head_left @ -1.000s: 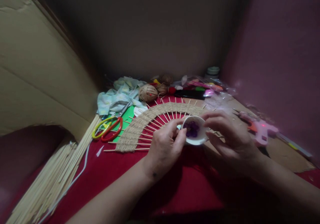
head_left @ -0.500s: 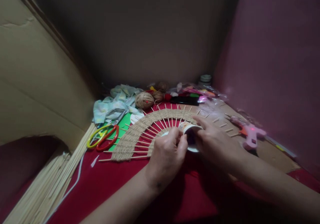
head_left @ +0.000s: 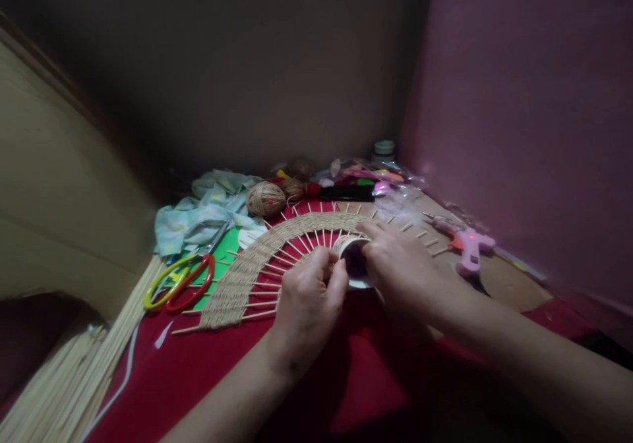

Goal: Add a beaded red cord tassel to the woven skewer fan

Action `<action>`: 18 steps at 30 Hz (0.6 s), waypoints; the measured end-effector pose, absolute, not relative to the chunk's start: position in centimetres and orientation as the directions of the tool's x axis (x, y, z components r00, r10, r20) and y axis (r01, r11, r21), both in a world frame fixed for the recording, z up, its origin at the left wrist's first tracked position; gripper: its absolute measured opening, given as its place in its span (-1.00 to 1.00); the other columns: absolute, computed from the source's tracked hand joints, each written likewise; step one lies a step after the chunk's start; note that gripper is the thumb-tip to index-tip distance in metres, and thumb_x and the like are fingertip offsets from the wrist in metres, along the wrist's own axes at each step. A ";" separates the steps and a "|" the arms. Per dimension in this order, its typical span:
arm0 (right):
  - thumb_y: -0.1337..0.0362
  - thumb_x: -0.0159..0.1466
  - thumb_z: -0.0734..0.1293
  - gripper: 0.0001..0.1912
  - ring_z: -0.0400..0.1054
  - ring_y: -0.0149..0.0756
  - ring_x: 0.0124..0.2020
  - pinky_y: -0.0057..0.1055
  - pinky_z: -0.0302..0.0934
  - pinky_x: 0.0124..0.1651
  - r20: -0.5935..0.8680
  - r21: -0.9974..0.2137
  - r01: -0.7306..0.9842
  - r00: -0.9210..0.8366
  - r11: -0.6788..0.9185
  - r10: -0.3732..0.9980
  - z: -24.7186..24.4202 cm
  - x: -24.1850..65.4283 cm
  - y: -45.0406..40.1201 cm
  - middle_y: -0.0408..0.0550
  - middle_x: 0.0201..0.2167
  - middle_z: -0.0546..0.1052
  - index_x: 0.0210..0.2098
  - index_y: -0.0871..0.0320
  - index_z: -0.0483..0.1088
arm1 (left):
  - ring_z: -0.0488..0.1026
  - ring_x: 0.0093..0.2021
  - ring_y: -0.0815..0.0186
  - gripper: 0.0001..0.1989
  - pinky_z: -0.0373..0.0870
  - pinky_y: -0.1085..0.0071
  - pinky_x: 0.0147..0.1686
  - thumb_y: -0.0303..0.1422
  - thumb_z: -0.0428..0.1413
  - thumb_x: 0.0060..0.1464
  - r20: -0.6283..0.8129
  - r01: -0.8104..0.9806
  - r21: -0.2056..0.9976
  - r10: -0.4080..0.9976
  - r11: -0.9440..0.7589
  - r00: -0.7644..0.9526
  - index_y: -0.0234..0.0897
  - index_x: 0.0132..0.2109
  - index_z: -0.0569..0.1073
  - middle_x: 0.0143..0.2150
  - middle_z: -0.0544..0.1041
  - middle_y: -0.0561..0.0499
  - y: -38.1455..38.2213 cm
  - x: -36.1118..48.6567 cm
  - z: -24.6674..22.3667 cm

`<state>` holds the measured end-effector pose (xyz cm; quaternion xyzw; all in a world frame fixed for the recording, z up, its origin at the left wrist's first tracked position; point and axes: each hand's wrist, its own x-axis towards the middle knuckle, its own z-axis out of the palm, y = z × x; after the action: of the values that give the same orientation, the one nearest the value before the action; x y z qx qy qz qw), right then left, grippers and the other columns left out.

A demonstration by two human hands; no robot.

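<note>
A small white paper cup (head_left: 360, 283) with printing on its outside is tilted so that its dark opening faces me. My left hand (head_left: 311, 298) is closed, thumb and fingers pinched at the cup's left rim. On the other side, my right hand (head_left: 400, 265) grips the cup's right edge, its fingertips partly hidden. Behind both hands lies a half-round woven twine piece (head_left: 232, 288) on thin wooden sticks spread like a fan. The hands cover its lower right part.
Scissors (head_left: 190, 291) with yellow and red handles lie left on green paper. Wooden sticks (head_left: 113, 324) are bundled at the far left. Twine balls (head_left: 266, 199), patterned cloth (head_left: 198, 215) and a black object (head_left: 346, 194) line the back. A pink glue gun (head_left: 472, 248) rests on cardboard at right.
The view has shifted, so most things sit further left in the picture. The cup has turned and its dark opening now shows more. Both hands stay on it.
</note>
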<state>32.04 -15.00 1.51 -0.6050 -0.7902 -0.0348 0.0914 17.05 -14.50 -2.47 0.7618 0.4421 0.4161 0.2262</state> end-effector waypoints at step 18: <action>0.43 0.16 0.29 -0.83 0.34 -0.26 -0.30 -0.40 -0.10 -0.47 0.066 0.016 0.955 -0.298 0.297 0.952 2.2 32.3 -12.8 -0.03 -0.30 0.53 -0.31 0.13 0.51 | 0.30 -0.68 0.43 -0.85 0.16 0.53 -0.66 -0.34 0.00 0.14 0.325 0.502 0.772 0.920 -0.391 0.218 -0.26 -0.38 0.37 -0.65 0.38 0.10 -13.5 17.3 -2.0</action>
<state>32.30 -12.84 2.19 -0.5921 -0.8051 -0.0263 0.0219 17.30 -13.51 -2.05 0.7341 0.4843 0.3957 0.2644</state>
